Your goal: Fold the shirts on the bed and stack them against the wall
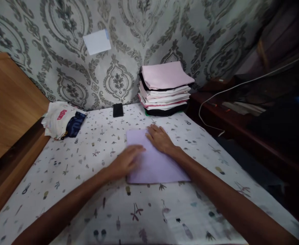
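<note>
A lavender folded cloth (154, 170) lies flat on the white patterned bedsheet (88, 190), in the middle of the view. On its upper right part rests my right hand (159, 137), palm down with the fingers stretched out. My left hand (127, 160) is over the left side of the cloth, blurred by motion, its fingers pointing right and apart. Whether it touches the cloth cannot be told. Neither hand grips anything.
A stack of folded clothes (166, 88), pink on top, stands by the patterned wall. Left of it lies a black phone (118, 110). More clothes (62, 119) sit at the far left beside a wooden board (9, 102). A white cable (228, 89) hangs at the right.
</note>
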Action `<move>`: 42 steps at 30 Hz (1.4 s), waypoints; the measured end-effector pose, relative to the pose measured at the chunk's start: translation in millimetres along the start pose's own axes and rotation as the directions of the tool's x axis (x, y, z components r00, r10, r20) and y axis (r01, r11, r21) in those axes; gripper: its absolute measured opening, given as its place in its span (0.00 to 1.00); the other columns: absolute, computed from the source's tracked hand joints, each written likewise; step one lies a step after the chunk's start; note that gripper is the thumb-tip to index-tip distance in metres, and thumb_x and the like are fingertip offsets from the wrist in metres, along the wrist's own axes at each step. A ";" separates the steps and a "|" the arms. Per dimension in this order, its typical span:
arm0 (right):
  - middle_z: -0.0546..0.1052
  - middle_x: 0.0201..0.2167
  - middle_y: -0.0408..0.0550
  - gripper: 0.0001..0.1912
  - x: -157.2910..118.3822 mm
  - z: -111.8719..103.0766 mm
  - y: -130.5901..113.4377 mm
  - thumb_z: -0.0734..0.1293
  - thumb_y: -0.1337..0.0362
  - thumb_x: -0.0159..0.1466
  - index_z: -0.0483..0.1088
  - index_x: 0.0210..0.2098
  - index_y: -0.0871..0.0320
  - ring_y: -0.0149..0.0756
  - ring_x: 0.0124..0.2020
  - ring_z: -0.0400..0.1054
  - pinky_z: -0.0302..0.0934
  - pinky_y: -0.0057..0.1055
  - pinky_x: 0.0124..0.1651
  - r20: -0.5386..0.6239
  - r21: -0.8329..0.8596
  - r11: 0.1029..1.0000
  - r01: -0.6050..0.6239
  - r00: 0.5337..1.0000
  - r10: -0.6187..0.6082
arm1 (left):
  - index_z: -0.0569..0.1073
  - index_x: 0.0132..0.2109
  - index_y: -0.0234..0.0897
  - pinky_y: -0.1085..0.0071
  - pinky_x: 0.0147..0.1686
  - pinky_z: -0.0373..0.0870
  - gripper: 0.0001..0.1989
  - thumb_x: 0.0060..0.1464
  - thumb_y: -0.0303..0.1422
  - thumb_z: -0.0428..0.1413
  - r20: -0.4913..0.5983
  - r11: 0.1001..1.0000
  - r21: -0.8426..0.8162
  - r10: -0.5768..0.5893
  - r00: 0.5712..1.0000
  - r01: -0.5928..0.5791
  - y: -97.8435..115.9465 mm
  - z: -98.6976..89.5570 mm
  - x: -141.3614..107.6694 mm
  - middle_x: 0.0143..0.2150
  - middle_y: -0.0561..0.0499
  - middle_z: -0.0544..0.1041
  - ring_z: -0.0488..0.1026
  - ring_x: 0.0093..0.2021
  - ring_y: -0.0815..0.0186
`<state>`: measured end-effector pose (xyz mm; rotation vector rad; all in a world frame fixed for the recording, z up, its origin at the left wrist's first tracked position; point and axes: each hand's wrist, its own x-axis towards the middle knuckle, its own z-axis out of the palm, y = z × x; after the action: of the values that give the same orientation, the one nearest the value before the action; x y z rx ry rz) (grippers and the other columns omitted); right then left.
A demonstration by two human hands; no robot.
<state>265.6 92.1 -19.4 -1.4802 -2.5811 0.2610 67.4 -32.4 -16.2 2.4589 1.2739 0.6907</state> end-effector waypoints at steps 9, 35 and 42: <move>0.52 0.72 0.66 0.45 -84.5 28.3 -73.4 0.53 0.39 0.69 0.52 0.71 0.70 0.52 0.74 0.41 0.40 0.53 0.73 -0.117 0.009 0.925 0.381 0.919 -0.377 | 0.70 0.32 0.36 0.73 0.22 0.59 0.17 0.53 0.47 0.58 0.122 0.811 -0.396 -0.418 0.900 0.431 -113.3 -41.1 85.2 0.24 0.56 0.64 0.61 0.23 0.69; 0.51 0.73 0.62 0.46 -85.1 30.7 -71.8 0.49 0.36 0.69 0.49 0.73 0.64 0.52 0.74 0.40 0.42 0.55 0.73 0.013 0.094 0.937 0.336 0.941 -0.339 | 0.64 0.37 0.40 0.68 0.39 0.62 0.10 0.66 0.37 0.44 -0.218 0.918 0.042 -0.377 0.900 0.394 -117.3 -37.1 71.6 0.29 0.53 0.67 0.67 0.34 0.62; 0.51 0.74 0.51 0.34 -48.0 2.7 -61.2 0.44 0.47 0.74 0.50 0.73 0.55 0.44 0.74 0.41 0.40 0.49 0.73 0.075 0.268 0.928 0.258 0.955 -0.287 | 0.66 0.33 0.39 0.73 0.30 0.60 0.10 0.63 0.37 0.50 0.043 0.912 -0.242 -0.331 0.943 0.331 -16.2 -38.7 -39.9 0.28 0.56 0.67 0.64 0.28 0.68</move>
<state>237.8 20.0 -10.4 -1.0317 -2.6752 0.6297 15.9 -54.7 -2.2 1.9814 1.4603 0.7065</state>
